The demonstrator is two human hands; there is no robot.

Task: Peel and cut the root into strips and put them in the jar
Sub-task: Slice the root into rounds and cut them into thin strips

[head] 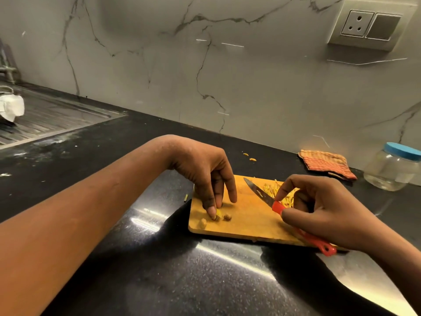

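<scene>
A wooden cutting board (248,215) lies on the black counter. My left hand (205,172) reaches down onto its left part and pinches a small yellow root piece (217,215) with thumb and fingertips. Two more root bits (227,216) lie beside it. My right hand (319,208) holds a knife by its red handle (279,207); the blade (257,190) points up-left, flat over the board. A heap of yellow strips (274,189) lies under and behind that hand. The clear jar (390,171) with a blue lid stands at the far right.
A folded orange striped cloth (325,164) lies between board and jar. Two yellow scraps (249,156) sit behind the board, one green-yellow bit (186,198) to its left. A steel sink drainboard (52,117) with a white wad is at far left. The marble wall holds a socket (357,23).
</scene>
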